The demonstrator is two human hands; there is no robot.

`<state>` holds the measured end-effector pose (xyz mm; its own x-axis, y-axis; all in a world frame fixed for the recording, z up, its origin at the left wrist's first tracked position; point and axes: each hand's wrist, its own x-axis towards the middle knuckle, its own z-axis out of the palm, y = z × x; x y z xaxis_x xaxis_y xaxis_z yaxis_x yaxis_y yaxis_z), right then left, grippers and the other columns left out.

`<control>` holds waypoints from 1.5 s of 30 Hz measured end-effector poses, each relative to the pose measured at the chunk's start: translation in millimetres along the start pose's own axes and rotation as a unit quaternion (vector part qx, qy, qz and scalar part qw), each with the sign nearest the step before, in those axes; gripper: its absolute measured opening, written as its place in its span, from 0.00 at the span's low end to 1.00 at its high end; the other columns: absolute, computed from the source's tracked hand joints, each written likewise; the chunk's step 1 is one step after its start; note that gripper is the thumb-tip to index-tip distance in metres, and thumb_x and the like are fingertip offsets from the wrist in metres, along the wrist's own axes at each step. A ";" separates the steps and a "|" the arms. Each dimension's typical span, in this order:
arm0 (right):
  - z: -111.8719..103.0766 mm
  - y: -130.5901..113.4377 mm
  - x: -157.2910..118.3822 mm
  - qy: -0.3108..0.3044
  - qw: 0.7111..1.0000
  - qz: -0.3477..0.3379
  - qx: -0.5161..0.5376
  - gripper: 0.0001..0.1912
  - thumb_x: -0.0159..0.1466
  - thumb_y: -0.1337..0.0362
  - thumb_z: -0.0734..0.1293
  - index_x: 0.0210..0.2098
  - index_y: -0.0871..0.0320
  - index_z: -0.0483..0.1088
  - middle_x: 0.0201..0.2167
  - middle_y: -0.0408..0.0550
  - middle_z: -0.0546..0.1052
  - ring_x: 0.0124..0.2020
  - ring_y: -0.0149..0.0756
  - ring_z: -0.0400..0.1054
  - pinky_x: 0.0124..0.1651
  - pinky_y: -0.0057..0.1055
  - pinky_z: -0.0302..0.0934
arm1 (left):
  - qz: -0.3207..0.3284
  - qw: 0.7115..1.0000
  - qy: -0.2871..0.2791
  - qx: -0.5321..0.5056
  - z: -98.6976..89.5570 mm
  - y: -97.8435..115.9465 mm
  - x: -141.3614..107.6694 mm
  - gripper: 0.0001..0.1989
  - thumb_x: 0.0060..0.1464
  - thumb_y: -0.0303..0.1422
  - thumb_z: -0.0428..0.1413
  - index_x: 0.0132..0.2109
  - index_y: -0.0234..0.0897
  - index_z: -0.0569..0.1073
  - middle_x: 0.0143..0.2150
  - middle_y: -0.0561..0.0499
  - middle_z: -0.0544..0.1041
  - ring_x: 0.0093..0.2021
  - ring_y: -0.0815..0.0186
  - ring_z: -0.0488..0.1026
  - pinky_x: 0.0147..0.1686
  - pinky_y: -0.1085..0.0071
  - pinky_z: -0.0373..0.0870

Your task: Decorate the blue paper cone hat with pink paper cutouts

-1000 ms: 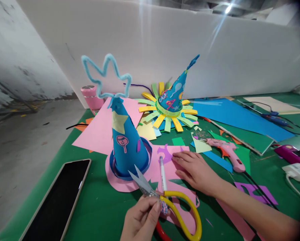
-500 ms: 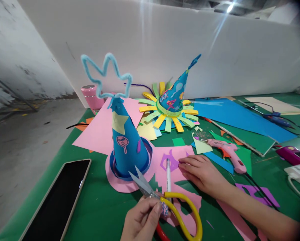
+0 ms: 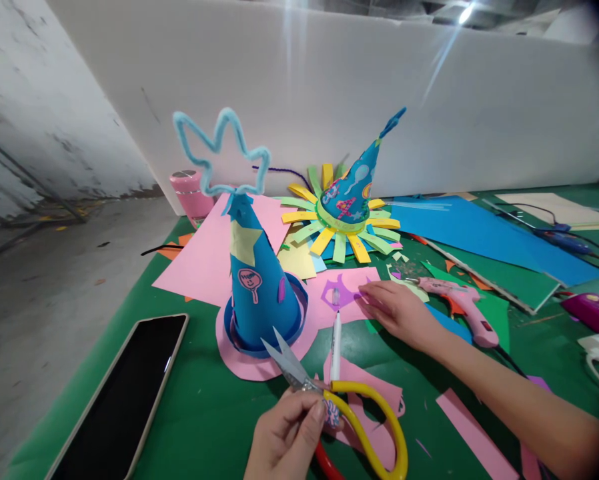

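My left hand (image 3: 287, 437) is closed at the bottom middle. It holds yellow-and-red-handled scissors (image 3: 292, 367) near the pivot, blades parted, and a small patterned piece (image 3: 332, 412) shows by the thumb. My right hand (image 3: 397, 308) has its fingers on the right end of a pink paper sheet (image 3: 314, 310); its thumb is hidden. A cut purple piece (image 3: 347, 298) lies on that sheet. Between my hands is a white marker (image 3: 336, 347). Just beyond the blades stands a blue cone hat (image 3: 259, 287) with a pink brim and a light-blue pipe-cleaner shape (image 3: 227, 120) on top.
Behind stands another blue cone hat (image 3: 352, 190) with yellow and green strips. A phone (image 3: 122, 393) lies left, a pink glue gun (image 3: 462, 303) right. Pink offcuts (image 3: 367, 427) lie near the scissors. A white panel (image 3: 329, 87) rises at the back.
My right hand and the pink sheet have moved away from me, uncovering green table between the sheet and the offcuts. My left hand still holds the scissors.
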<state>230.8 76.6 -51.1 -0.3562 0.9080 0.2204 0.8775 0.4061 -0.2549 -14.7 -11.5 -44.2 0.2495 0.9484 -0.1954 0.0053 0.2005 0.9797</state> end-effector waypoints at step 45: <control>-24.2 -10.6 3.7 -0.147 0.988 0.017 0.031 0.07 0.55 0.60 0.65 0.31 0.56 0.67 0.32 0.48 0.71 0.33 0.38 0.66 0.33 0.31 0.58 | -0.022 0.999 0.018 -0.023 1.0 -2.6 -1.1 0.13 0.48 0.39 0.55 0.25 0.34 0.75 0.28 0.47 0.74 0.33 0.62 0.70 0.40 0.69 0.66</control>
<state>227.9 73.1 -24.8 -0.4121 0.9084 -0.0711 0.8731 0.3714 -0.3158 -14.0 -13.3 -46.5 0.2148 0.9466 -0.2406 -0.0285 0.2523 0.9672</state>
